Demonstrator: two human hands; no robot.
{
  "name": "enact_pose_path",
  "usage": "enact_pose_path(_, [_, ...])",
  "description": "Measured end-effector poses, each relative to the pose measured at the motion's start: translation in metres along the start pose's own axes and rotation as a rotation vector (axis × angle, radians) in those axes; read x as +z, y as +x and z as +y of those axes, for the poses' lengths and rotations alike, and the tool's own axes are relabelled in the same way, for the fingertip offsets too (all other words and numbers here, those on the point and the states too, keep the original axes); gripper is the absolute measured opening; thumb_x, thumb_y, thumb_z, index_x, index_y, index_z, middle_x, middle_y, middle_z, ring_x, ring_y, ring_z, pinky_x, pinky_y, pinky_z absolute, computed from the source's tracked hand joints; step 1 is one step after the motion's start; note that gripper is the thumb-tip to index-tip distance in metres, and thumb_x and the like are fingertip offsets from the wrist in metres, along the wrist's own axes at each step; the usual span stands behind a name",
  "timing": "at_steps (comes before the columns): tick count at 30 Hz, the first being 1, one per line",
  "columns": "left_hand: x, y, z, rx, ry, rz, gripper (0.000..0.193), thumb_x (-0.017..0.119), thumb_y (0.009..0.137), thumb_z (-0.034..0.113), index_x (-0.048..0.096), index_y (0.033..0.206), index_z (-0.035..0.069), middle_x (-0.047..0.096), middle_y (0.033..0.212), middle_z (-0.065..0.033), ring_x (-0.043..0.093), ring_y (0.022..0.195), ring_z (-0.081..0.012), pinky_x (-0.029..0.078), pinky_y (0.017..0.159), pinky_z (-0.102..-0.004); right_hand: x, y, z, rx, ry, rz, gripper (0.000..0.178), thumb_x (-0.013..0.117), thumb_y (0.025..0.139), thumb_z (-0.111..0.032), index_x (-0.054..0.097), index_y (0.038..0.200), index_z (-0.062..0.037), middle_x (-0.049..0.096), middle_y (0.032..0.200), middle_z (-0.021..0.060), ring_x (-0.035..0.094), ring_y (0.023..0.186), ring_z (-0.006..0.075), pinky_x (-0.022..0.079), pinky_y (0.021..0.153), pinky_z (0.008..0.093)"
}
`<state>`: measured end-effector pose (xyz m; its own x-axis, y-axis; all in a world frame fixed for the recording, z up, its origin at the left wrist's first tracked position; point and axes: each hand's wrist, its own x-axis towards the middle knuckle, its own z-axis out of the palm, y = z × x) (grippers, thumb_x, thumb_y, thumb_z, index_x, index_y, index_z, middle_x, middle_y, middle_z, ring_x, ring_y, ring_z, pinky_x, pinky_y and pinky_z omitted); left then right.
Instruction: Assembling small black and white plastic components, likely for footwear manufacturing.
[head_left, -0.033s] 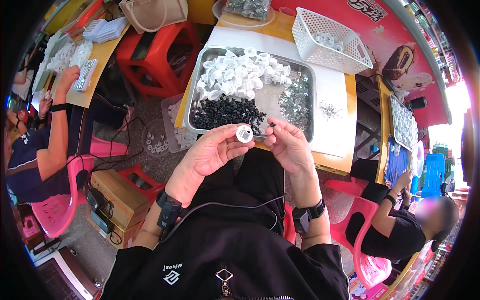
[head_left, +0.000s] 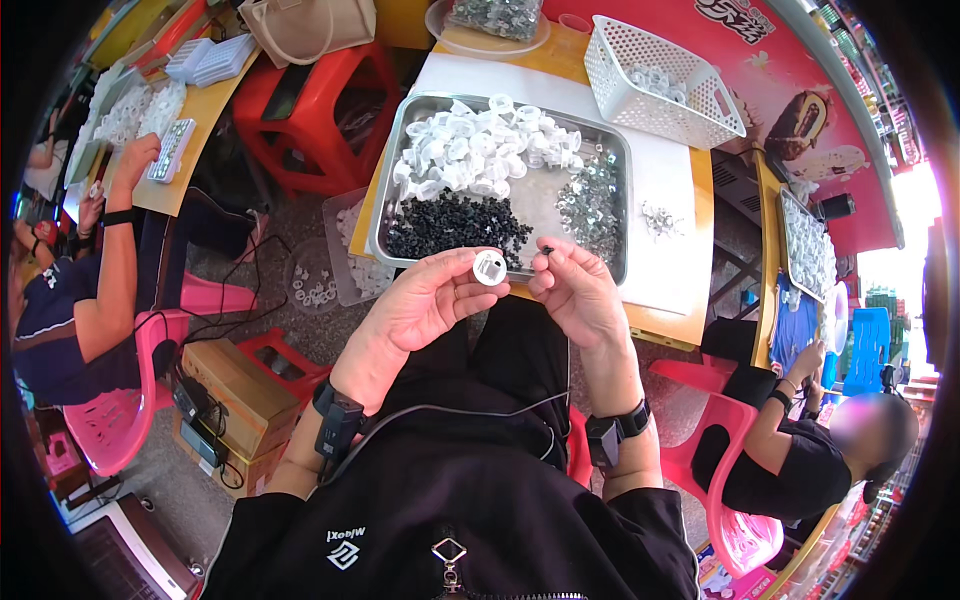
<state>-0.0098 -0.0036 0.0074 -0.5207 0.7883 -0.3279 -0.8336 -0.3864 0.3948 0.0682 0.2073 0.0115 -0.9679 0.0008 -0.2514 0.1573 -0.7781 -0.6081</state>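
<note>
Your left grip has a white cap pinched, right grip a tiny black piece, both by the tray's near edge. Looks like pairing-up; next probably needs careful lining-up.

A small round white piece – greyish inside, with a dark spot – faces upward in the left hand; near but apart, a tiny black part is pinched in the right hand.

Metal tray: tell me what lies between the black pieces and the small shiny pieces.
In the head view, mostly bare tray floor lies between the black pieces and shiny pieces.
</note>
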Motion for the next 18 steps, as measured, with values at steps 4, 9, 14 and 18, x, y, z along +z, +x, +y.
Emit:
enact_pose_path(4, [0.001,-0.001,0.003,-0.006,-0.001,-0.021,0.031,0.052,0.098,0.018,0.057,0.119,-0.004,0.067,0.104,-0.0169,0.068,0.095,-0.0274,0.06,0.08,-0.0315,0.001,0.0,0.002,0.008,0.076,-0.049,0.012,0.061,0.093,-0.009,0.066,0.101,-0.0018,0.065,0.086,0.0067,0.059,0.074,0.012,0.05,0.07,0.0252])
enact_pose_path(9, [0.003,0.002,0.003,-0.057,-0.009,-0.067,0.024,0.053,0.098,0.022,0.061,0.107,0.002,0.067,0.092,-0.0106,0.068,0.079,-0.0194,0.059,0.065,-0.0269,0.006,-0.004,0.001,-0.167,-0.203,0.039,0.008,0.065,0.089,-0.007,0.067,0.096,-0.0018,0.064,0.086,0.0048,0.058,0.077,0.0106,0.048,0.071,0.0232])
enact_pose_path(14, [0.012,0.0,0.0,-0.062,0.02,-0.014,0.022,0.055,0.097,0.025,0.062,0.101,0.005,0.066,0.084,-0.0048,0.064,0.067,-0.0126,0.054,0.057,-0.0227,0.039,-0.011,-0.01,-0.442,-0.824,0.069,0.008,0.07,0.084,-0.003,0.068,0.092,-0.0025,0.063,0.091,0.0034,0.058,0.078,0.0097,0.046,0.073,0.0235])
enact_pose_path(18, [0.011,-0.003,-0.001,-0.07,0.031,0.006,0.02,0.056,0.097,0.027,0.063,0.097,0.008,0.066,0.08,-0.003,0.063,0.063,-0.0105,0.052,0.056,-0.0218,0.057,-0.012,-0.007,-0.628,-1.371,0.044,0.015,0.074,0.075,-0.003,0.069,0.089,-0.0065,0.062,0.09,0.0046,0.06,0.081,0.0176,0.047,0.075,0.0295])
